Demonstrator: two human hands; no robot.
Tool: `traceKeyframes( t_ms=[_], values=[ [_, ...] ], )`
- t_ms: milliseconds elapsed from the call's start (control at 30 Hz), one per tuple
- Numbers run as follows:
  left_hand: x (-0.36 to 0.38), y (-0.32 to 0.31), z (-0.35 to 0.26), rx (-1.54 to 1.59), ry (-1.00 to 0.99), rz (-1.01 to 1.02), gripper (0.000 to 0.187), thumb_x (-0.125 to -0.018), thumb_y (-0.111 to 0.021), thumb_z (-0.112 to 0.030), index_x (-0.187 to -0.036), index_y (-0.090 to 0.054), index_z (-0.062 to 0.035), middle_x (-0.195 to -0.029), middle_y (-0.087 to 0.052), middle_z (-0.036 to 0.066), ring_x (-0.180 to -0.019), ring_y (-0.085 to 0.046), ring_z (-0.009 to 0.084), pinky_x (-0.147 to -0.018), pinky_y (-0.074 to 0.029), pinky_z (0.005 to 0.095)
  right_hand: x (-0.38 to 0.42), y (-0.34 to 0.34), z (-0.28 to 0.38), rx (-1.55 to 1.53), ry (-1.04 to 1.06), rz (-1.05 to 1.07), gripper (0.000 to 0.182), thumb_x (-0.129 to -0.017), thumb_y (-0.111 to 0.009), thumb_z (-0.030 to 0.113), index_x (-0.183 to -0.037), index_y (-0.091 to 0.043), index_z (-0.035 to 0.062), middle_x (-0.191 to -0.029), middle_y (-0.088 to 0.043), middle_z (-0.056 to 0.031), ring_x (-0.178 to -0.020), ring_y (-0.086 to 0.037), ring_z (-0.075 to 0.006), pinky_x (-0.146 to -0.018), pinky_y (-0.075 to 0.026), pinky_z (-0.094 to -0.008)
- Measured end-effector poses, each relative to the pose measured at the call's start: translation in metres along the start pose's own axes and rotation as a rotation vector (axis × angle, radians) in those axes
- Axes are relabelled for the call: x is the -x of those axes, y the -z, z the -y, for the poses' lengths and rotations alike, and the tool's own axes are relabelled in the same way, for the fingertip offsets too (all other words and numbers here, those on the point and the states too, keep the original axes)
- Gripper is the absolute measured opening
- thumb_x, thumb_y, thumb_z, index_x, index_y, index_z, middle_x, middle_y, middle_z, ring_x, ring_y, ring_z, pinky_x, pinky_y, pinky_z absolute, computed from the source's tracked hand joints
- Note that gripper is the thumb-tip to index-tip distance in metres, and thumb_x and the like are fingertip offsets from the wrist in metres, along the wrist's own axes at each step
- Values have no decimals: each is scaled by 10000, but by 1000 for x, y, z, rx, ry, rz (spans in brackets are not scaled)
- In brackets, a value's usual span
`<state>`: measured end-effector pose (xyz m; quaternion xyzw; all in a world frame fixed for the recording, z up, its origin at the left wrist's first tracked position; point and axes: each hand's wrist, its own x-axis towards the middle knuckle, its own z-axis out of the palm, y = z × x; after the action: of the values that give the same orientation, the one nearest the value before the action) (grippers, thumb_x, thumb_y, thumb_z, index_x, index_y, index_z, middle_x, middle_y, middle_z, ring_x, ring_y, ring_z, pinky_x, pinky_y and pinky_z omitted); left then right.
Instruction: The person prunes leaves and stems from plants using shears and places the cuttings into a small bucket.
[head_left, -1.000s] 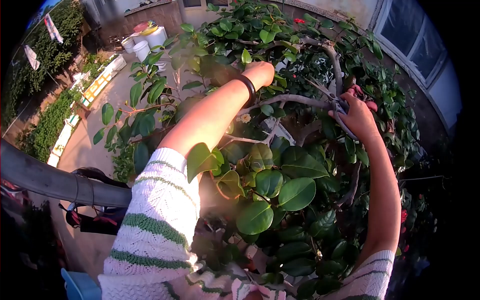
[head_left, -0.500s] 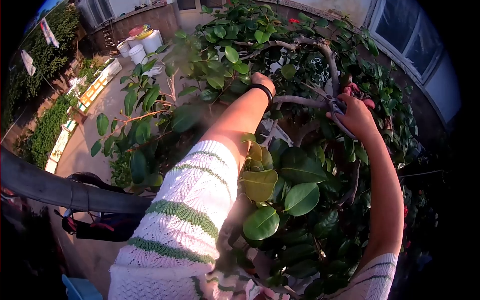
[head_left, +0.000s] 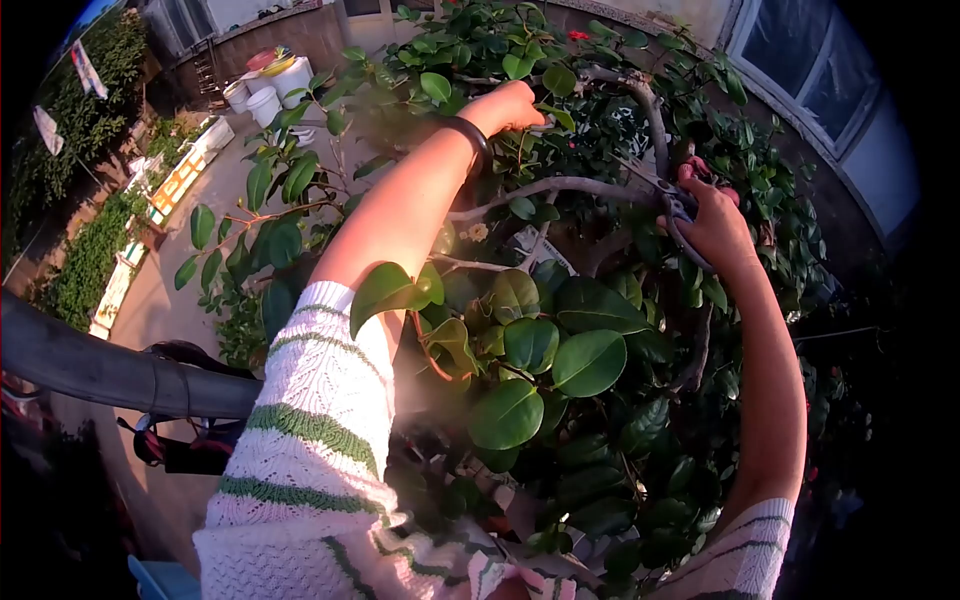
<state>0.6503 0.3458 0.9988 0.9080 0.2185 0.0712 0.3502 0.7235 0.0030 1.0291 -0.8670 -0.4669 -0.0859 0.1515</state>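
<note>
- Right hand (head_left: pixel 718 228) has its grip closed around shears (head_left: pixel 668 198), blades at a branch (head_left: pixel 560 187).
- Left hand (head_left: pixel 508 106) reaches among leaves (head_left: pixel 540 80); its grip cannot be told.

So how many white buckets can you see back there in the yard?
3, clustered at the upper left by the brown wall: a large bucket on the right, a smaller one in front of it, and another furthest left. Leaves may hide more.
</note>
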Motion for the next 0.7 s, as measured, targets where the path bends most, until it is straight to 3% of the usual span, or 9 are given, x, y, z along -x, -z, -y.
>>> traceKeyframes(
  t_ms=[33, 133, 233, 267, 367, 400, 433, 533, 700],
  values=[
    [13, 11, -7, 218, -101, -38, 219, -812, -713, -215, -799, -631, -13, -615, -581, 12, -488, -427, 92, -447, -333, 260, 1, 2, 3, -3, -14, -24, 585, -699, -780, 392, -1134, -615, 37, -1013, -674, -152, -958, -639, -330, -835, -496, -405],
    [31, 48, -21, 489, -274, -156, 140, -843, -625, -147, -955, -683, -86, -642, -509, -48, -522, -372, 49, -468, -268, 219, -1, 10, 10, -17, -44, -120, 578, -713, -771, 385, -1144, -610, 36, -1000, -673, -170, -953, -639, -334, -837, -495, -401],
    [25, 70, -16, 546, -171, -481, 162, -837, -565, -105, -945, -685, -88, -628, -472, -58, -532, -401, 47, -457, -299, 217, -4, 14, 5, -92, -108, -234, 582, -725, -768, 396, -1147, -609, 29, -982, -675, -179, -937, -643, -338, -823, -496, -403],
    [17, 75, -8, 482, -65, -491, 185, -844, -587, -107, -1010, -660, -68, -662, -514, -44, -554, -433, 57, -452, -321, 223, -3, 15, 2, -119, -89, -270, 591, -734, -770, 405, -1150, -608, 19, -945, -681, -177, -883, -662, -314, -789, -504, -394],
    [-12, 65, 30, 417, 1, -356, 357, -842, -618, -115, -1191, -593, -44, -848, -609, 11, -608, -489, 82, -463, -350, 228, 2, 19, -3, -204, -93, -257, 590, -738, -777, 396, -1157, -609, 16, -916, -685, -169, -830, -672, -281, -760, -510, -376],
    [-11, 55, 27, 383, 8, -395, 623, -836, -622, -90, -1412, -391, -38, -1093, -622, 76, -698, -536, 106, -494, -389, 238, 5, 21, 0, -207, -106, -243, 583, -736, -789, 364, -1164, -606, 12, -898, -687, -165, -812, -673, -264, -753, -510, -365],
    [-13, 55, 28, 409, -63, -251, 776, -844, -595, -49, -1506, -192, -79, -1287, -540, 109, -775, -568, 126, -536, -423, 244, 10, 24, 5, -209, -107, -238, 577, -738, -790, 353, -1163, -605, 10, -896, -687, -165, -812, -673, -268, -753, -510, -367],
    [-26, 35, 26, 550, -100, -255, 839, -854, -560, 4, -1529, -86, -147, -1444, -388, 100, -858, -602, 140, -564, -449, 249, 19, 24, 11, -214, -101, -198, 551, -743, -796, 300, -1159, -600, -2, -927, -675, -171, -844, -665, -285, -767, -502, -375],
    [-96, 0, 26, 357, -217, -326, 734, -805, -678, -35, -1454, -344, -103, -1156, -632, 113, -961, -604, 183, -753, -488, 298, 22, 16, 11, -221, -111, -171, 566, -725, -807, 287, -1158, -596, -11, -1012, -639, -177, -926, -643, -295, -817, -491, -370]
  ],
)
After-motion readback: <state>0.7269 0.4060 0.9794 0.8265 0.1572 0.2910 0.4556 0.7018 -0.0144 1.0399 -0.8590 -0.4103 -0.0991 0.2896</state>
